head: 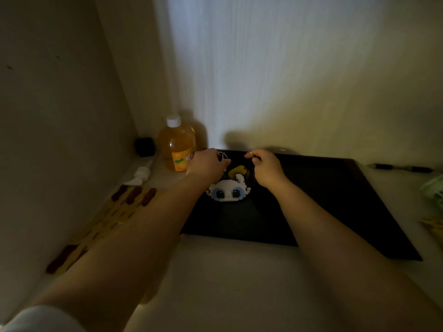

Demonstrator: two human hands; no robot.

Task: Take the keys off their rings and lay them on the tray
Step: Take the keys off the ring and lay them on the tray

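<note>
A black tray (pixel 335 200) lies on the pale table against the wall. On its left part rest a white pixel-bead charm with blue eyes (pixel 227 191) and a yellow charm (pixel 237 170). My left hand (pixel 207 162) is at the tray's far left edge, fingers pinched on a thin metal key ring (pixel 224 156). My right hand (pixel 266 167) is just to its right, fingers curled and pinched on something small and dark that I cannot make out. The scene is dim, and no key shows clearly.
An orange juice bottle with a white cap (pixel 177 144) stands left of the tray, a small black cube (pixel 144 146) beside it. A white pump nozzle (pixel 140 174) and a wooden slatted mat (pixel 107 214) lie at left. A pen (pixel 400 167) lies at right.
</note>
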